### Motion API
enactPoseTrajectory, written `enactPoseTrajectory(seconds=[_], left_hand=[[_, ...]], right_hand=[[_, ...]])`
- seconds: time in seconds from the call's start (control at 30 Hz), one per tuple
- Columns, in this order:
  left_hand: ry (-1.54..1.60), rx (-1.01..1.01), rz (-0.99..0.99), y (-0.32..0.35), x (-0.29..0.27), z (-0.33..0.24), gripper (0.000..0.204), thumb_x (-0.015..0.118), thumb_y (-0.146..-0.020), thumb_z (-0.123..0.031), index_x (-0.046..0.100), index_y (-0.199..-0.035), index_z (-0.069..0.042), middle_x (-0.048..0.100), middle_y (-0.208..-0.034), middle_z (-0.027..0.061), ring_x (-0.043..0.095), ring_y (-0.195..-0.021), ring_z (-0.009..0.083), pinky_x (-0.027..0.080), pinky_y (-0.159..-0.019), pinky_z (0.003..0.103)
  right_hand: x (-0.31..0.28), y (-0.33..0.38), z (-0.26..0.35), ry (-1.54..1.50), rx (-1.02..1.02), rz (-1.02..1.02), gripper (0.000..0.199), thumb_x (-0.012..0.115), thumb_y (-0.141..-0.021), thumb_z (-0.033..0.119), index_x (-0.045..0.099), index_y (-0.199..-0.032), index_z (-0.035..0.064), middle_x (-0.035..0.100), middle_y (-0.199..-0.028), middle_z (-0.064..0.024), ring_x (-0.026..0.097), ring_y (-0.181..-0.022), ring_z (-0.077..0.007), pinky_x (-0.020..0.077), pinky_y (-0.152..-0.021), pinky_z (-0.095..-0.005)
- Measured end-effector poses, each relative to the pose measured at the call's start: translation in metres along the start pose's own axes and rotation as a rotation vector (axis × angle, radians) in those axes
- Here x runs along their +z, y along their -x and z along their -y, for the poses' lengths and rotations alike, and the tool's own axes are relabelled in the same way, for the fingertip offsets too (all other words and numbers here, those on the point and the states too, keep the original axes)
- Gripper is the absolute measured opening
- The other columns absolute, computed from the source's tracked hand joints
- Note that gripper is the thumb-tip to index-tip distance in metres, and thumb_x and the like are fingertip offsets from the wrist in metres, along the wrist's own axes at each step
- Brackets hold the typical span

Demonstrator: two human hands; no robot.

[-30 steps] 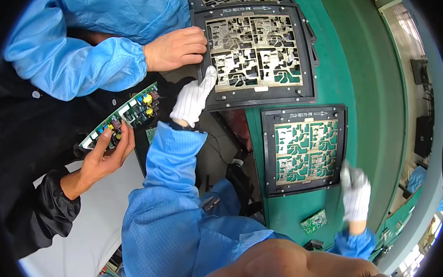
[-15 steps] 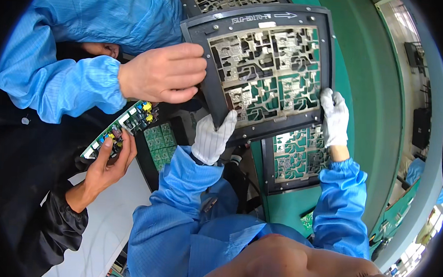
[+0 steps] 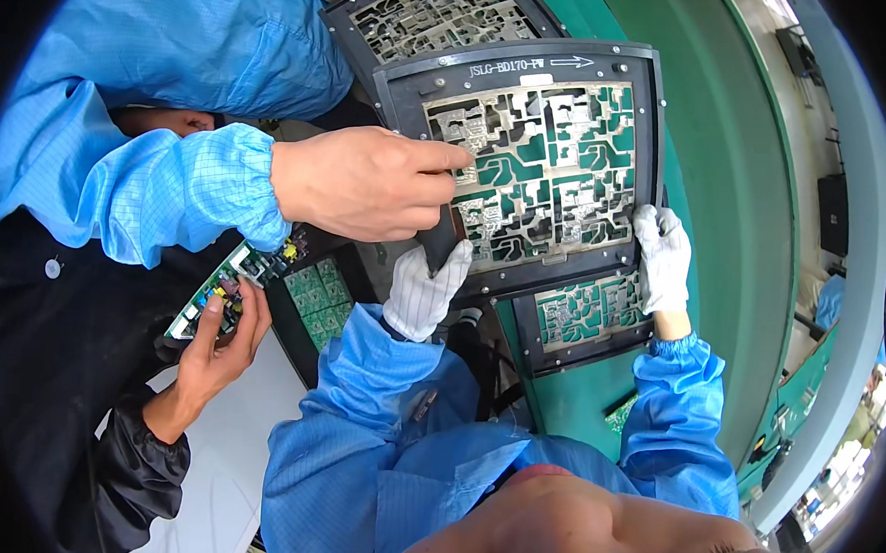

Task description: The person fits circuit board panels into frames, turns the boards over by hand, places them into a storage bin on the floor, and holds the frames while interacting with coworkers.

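I hold a dark grey fixture tray (image 3: 638,96) with a green circuit panel (image 3: 534,171) set in its cut-outs, lifted over the green conveyor. My left hand (image 3: 424,294), in a white glove, grips the tray's lower left corner. My right hand (image 3: 662,258), also gloved, grips its lower right edge. A co-worker's bare hand (image 3: 368,182) with a blue sleeve presses on the tray's left side, fingertips on the panel.
A second fixture tray (image 3: 586,319) with green boards lies on the conveyor (image 3: 725,241) under the held one, and a third tray (image 3: 437,11) sits behind it. At the left, another person's hand (image 3: 214,350) in a black sleeve holds a populated circuit board (image 3: 232,281).
My right hand came up from the conveyor and took the tray's right edge. The tray has been lifted toward me. The co-worker's bare hand followed it, staying on its left side.
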State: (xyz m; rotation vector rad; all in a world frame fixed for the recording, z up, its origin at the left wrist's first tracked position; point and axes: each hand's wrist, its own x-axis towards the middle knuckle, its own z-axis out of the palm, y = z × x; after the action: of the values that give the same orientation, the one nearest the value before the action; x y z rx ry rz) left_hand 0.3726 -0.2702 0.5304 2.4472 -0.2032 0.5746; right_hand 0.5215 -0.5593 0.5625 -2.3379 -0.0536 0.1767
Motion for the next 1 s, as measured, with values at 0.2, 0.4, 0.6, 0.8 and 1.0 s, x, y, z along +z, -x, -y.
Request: enactPoseTrajectory(seconds=[0.2, 0.4, 0.6, 0.8, 1.0], left_hand=[[0.041, 0.011, -0.030, 0.007, 0.003, 0.001, 0.022, 0.065, -0.084, 0.000, 0.065, -0.107, -0.001, 0.064, -0.085, 0.0166, 0.062, -0.066, 0.0328, 0.049, -0.057, 0.043], [-0.014, 0.037, 0.027, 0.009, -0.002, -0.001, 0.037, 0.060, -0.086, 0.004, 0.056, -0.122, -0.001, 0.065, -0.095, 0.0224, 0.064, -0.077, 0.0385, 0.053, -0.066, 0.047], [-0.051, 0.035, 0.019, 0.012, -0.003, -0.007, 0.043, 0.064, -0.083, 0.002, 0.057, -0.125, -0.003, 0.066, -0.095, 0.0199, 0.063, -0.073, 0.0356, 0.050, -0.066, 0.045], [-0.111, 0.036, 0.018, 0.012, -0.005, -0.010, 0.040, 0.066, -0.082, 0.001, 0.059, -0.122, -0.002, 0.067, -0.092, 0.0181, 0.063, -0.072, 0.0347, 0.049, -0.065, 0.044], [-0.038, -0.032, 0.087, 0.009, -0.010, -0.012, 0.032, 0.066, -0.082, 0.002, 0.062, -0.114, -0.001, 0.067, -0.090, 0.0188, 0.064, -0.071, 0.0347, 0.051, -0.063, 0.044]], right_hand=[[0.001, 0.001, 0.001, 0.019, -0.055, 0.019, 0.031, 0.063, -0.092, 0.030, 0.058, -0.085, 0.0007, 0.052, -0.076, -0.0141, 0.050, -0.073, -0.0312, 0.0426, -0.068, -0.0386], [0.002, -0.002, 0.001, 0.143, -0.156, 0.049, 0.032, 0.064, -0.091, 0.030, 0.057, -0.082, 0.0001, 0.054, -0.075, -0.0156, 0.052, -0.074, -0.0327, 0.0431, -0.069, -0.0396], [0.002, 0.001, -0.002, 0.043, -0.057, 0.019, 0.030, 0.065, -0.091, 0.028, 0.056, -0.083, 0.0003, 0.053, -0.075, -0.0160, 0.052, -0.074, -0.0346, 0.0426, -0.070, -0.0418], [-0.002, 0.001, 0.005, 0.140, -0.110, 0.033, 0.028, 0.063, -0.091, 0.027, 0.056, -0.082, 0.0007, 0.054, -0.075, -0.0159, 0.052, -0.074, -0.0336, 0.0426, -0.070, -0.0411], [0.001, 0.001, -0.003, 0.106, -0.038, 0.034, 0.033, 0.063, -0.092, 0.030, 0.054, -0.080, 0.0006, 0.056, -0.075, -0.0174, 0.052, -0.073, -0.0340, 0.0429, -0.070, -0.0407]])
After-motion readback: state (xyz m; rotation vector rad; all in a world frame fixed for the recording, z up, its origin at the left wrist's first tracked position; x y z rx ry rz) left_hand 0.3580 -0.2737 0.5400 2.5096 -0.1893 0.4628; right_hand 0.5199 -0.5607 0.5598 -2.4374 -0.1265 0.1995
